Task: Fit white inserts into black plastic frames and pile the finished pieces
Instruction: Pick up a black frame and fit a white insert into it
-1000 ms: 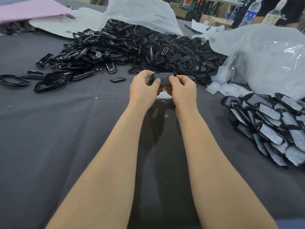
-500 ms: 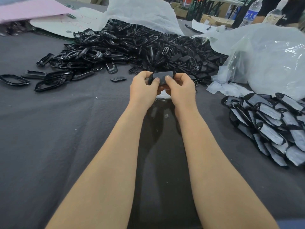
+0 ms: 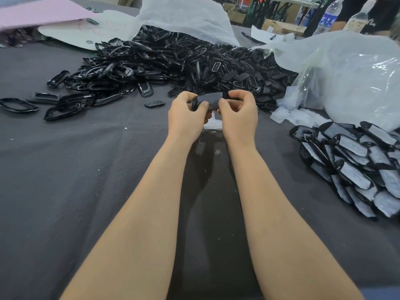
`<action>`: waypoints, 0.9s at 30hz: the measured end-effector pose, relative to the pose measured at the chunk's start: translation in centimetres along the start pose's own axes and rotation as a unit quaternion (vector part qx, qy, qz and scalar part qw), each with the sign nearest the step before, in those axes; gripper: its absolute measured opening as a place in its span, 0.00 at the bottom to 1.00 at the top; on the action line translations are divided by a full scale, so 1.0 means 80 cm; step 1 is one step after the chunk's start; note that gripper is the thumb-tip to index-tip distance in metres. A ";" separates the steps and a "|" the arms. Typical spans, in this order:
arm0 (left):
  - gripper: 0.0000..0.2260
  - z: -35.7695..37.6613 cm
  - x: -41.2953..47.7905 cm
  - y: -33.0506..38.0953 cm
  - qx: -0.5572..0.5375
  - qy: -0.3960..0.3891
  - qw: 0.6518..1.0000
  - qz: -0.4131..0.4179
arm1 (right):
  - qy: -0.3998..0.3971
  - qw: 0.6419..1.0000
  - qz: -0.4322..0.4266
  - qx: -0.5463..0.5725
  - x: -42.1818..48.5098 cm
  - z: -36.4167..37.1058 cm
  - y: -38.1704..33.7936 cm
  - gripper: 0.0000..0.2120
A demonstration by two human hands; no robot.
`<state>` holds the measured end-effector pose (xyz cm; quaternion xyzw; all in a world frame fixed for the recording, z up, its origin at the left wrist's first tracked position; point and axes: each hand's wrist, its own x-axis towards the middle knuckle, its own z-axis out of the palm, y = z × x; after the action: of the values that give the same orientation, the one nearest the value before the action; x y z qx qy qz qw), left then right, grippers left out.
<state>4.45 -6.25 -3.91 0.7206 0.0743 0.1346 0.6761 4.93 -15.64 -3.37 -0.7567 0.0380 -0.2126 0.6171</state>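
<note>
The left hand (image 3: 186, 115) and the right hand (image 3: 238, 118) meet over the middle of the table. Each has its fingers curled and its thumb pressed onto one small black oblong plastic frame (image 3: 209, 100), which they pinch between them, the left at its rounded left end and the right at its right end. The frame is held clear of the cloth with its broad dark face towards the camera; whether an insert sits in it cannot be told. Just beneath the hands a small white piece (image 3: 213, 124) lies on the table, partly hidden by them. Beyond the hands a large heap of loose glossy black frames (image 3: 173, 61) spreads across the far side, with a few strays, among them a black oval ring (image 3: 18, 105), lying apart at the left. Near the right edge sits a pile of black frames filled with white inserts (image 3: 357, 165), overlapping one another. Between that pile and the heap lie crumpled white scraps (image 3: 290, 114) at the mouth of a bulging clear plastic bag (image 3: 357, 76). A white plastic sheet (image 3: 184, 16) rises behind the heap. All of it rests on a dark grey cloth-covered table (image 3: 65, 169). At the far left lie a pink sheet (image 3: 39, 11) and a white board (image 3: 71, 33); at the far right stands a clear water bottle (image 3: 329, 16).
</note>
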 end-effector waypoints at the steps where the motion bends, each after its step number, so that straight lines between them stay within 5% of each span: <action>1: 0.05 0.000 0.000 0.000 -0.002 0.001 1.000 0.001 | 0.010 0.999 -0.031 -0.020 -0.002 0.000 -0.001 0.07; 6: 0.04 0.002 -0.001 0.000 0.026 -0.008 0.999 0.029 | 0.019 0.994 -0.076 -0.079 -0.005 0.003 -0.001 0.03; 12: 0.12 0.004 -0.005 0.002 0.095 0.018 0.991 0.096 | 0.024 0.998 -0.029 -0.044 -0.006 0.010 -0.004 0.10; 18: 0.10 0.004 -0.009 0.005 0.105 0.016 0.988 0.108 | 0.016 0.998 0.038 0.051 -0.002 0.008 -0.003 0.04; 27: 0.10 0.001 -0.006 0.002 0.054 0.035 0.995 0.077 | 0.018 0.999 -0.041 0.018 -0.012 0.009 -0.008 0.06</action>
<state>3.96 -6.46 -3.78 0.7544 0.0491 0.2075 0.6209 4.17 -14.54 -3.13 -0.7425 0.0141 -0.2522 0.6204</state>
